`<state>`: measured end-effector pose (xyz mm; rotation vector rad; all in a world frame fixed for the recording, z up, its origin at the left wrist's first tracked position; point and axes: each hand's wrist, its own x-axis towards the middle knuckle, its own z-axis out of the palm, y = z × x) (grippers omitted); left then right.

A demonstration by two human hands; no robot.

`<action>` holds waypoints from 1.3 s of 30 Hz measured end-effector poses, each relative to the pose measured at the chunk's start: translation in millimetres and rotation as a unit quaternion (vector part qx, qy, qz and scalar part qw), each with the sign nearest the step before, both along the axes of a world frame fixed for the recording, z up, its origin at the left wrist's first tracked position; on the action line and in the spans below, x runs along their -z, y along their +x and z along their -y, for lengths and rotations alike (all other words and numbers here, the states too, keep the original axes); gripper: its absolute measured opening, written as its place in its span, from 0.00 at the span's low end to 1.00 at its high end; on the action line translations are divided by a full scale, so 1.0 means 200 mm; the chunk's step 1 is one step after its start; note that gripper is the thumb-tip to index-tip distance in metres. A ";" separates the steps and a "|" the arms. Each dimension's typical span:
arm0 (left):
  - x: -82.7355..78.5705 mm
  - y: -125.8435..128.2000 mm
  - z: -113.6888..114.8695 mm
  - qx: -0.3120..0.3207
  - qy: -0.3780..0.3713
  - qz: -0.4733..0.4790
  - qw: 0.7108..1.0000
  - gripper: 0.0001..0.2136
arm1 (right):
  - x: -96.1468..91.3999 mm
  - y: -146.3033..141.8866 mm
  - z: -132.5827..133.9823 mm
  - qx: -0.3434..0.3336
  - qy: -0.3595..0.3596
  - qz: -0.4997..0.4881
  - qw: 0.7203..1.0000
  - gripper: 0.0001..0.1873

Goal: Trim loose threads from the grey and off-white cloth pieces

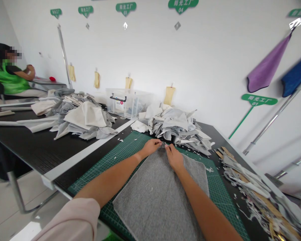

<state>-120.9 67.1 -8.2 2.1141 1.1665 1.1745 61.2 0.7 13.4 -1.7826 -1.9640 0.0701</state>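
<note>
A grey fabric piece [150,194] lies spread over a green cutting mat [87,177] in front of me. Both hands meet at its far edge. My left hand [152,146] pinches the edge between thumb and fingers. Just to its right, my right hand [174,156] is closed on the same edge, a little of the cloth bunched up between the two. My right forearm lies across part of the fabric and hides it. White lint scraps [209,170] are scattered on the mat.
Behind the mat is a heap of grey and white cloth [175,122]; another pile [85,115] is at left. A clear plastic bin [122,103] stands between them. Fabric strips and cardboard [253,187] line the right edge. A person in a green vest [13,80] sits far left.
</note>
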 end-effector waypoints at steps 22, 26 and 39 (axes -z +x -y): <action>-0.01 -0.01 0.01 -0.016 -0.041 -0.018 0.999 0.16 | 0.00 0.00 0.01 -0.021 -0.004 0.066 0.998 0.26; -0.01 -0.01 0.00 -0.012 -0.044 -0.023 0.999 0.16 | 0.00 0.00 0.01 -0.024 -0.007 0.073 0.997 0.26; -0.01 -0.01 0.00 -0.020 -0.050 -0.016 0.998 0.16 | -0.01 -0.02 0.01 -0.009 -0.018 0.067 0.998 0.26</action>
